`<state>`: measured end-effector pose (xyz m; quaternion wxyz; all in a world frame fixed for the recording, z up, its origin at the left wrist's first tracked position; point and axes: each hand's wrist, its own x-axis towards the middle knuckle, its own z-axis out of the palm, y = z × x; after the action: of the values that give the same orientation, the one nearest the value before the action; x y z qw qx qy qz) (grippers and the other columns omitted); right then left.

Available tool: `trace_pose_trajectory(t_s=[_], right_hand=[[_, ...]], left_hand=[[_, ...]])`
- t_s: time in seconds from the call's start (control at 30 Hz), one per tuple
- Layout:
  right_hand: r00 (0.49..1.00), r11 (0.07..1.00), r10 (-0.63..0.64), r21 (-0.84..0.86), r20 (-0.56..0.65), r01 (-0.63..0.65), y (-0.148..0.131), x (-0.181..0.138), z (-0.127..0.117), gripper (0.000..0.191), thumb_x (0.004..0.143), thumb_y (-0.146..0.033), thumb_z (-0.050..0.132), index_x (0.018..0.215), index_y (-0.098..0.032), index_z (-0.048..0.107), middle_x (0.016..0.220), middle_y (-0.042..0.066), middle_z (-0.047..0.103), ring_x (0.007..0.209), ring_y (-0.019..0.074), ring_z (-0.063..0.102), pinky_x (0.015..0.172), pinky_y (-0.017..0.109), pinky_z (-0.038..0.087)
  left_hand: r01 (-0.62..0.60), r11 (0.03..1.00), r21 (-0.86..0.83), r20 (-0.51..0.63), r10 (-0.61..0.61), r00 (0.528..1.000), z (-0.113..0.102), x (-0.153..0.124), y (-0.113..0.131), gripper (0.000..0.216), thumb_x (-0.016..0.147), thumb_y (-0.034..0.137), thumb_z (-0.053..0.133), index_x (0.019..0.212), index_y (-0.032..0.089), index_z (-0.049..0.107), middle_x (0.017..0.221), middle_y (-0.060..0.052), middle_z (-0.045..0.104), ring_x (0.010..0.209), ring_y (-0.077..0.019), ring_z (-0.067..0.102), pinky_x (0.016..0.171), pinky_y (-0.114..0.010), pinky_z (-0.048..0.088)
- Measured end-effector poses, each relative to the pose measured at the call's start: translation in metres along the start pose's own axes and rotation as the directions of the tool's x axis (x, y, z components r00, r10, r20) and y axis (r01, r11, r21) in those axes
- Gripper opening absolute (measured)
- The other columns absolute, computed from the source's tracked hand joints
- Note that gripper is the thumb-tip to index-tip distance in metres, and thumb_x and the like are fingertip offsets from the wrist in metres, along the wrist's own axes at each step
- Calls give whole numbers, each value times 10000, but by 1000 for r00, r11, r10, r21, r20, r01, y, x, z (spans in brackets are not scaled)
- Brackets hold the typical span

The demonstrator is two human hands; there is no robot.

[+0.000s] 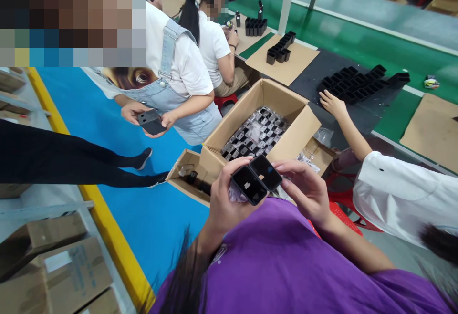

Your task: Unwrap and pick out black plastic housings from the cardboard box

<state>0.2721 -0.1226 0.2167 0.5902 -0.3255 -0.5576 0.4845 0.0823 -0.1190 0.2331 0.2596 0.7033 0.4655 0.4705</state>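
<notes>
Two black rectangular plastic cases sit side by side in front of my chest, each with a small pale mark or part on its dark face. Around the left case (249,187) my left hand (224,192) is closed, with some crinkled clear plastic (236,194) showing under its fingers. My right hand (308,192) has its fingertips and thumb on the right edge of the other case (265,171). Just beyond them stands an open carton (291,137) with many small wrapped black-and-silver pieces (255,130) in rows.
A person in denim overalls (193,118) holds a black case (150,121). A co-worker's hand (332,104) reaches to black cases (358,82) on the bench. A smaller carton (186,166) adjoins the large one. Red stools (343,218) and a shelf with boxes (75,276) flank me.
</notes>
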Motion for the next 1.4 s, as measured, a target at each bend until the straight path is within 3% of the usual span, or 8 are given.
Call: trace_pose_trajectory(t_s=[0.17,0.3,0.43,0.53,0.6,0.77,1.03,1.4], right_hand=[[999,999,-34,-30,8,34,2,-1,0,403,956,-108,586,1289,-330,631,1182,56,703,1092,191,677,901,350,594],[983,955,-139,-247,116,164,2,1,-3,468,898,-117,646,1316,-328,638,1317,88,639,1176,237,641,948,403,584],[989,934,-83,-337,126,121,5,0,-2,288,838,-211,752,1114,-295,744,1301,96,649,1107,247,670,960,417,579],[994,992,83,-88,-76,-90,11,-2,2,96,858,-319,752,937,-265,745,1219,68,698,1087,230,679,955,390,571],[956,955,253,196,-145,-223,16,-2,6,163,888,-417,710,904,-256,724,1111,49,728,944,199,709,842,349,602],[835,683,550,569,11,-458,20,0,17,339,844,-554,703,951,-232,714,807,21,738,674,174,673,667,329,609],[678,379,699,686,227,-620,17,-7,31,441,723,-625,793,866,-214,718,667,-17,698,553,127,602,563,246,513],[676,386,676,641,293,-664,18,-17,41,475,786,-683,705,807,-210,666,532,-52,574,487,105,537,547,231,470]], left_hand=[[10,1000,-9,-5,-10,1000,1,0,2,659,697,234,858,1269,233,530,1251,-95,690,1124,-237,699,979,-372,579],[-7,1000,4,7,7,1000,0,-1,-2,657,707,219,850,1279,235,528,1263,-97,684,1144,-242,688,991,-377,572],[-47,999,-22,45,48,998,-5,-3,-5,670,713,250,849,1300,240,526,1287,-119,670,1182,-269,669,1016,-415,558],[-27,990,-141,4,28,1000,-9,-5,-5,682,732,261,844,1324,243,507,1314,-137,661,1199,-269,663,1010,-413,558],[-39,979,-202,-28,35,999,-11,-5,-5,671,734,254,846,1314,242,510,1315,-138,662,1213,-272,658,1007,-415,554],[-47,976,-211,-46,38,998,-7,-7,-6,654,735,298,855,1291,238,517,1304,-143,663,1202,-280,664,1000,-433,549],[-60,964,-261,-68,43,997,0,-13,-6,673,721,238,869,1296,260,520,1306,-110,659,1198,-228,655,1010,-377,543],[-41,967,-253,-81,21,996,-6,-25,-6,645,746,331,856,1285,257,508,1279,-117,660,1164,-240,671,948,-385,582]])
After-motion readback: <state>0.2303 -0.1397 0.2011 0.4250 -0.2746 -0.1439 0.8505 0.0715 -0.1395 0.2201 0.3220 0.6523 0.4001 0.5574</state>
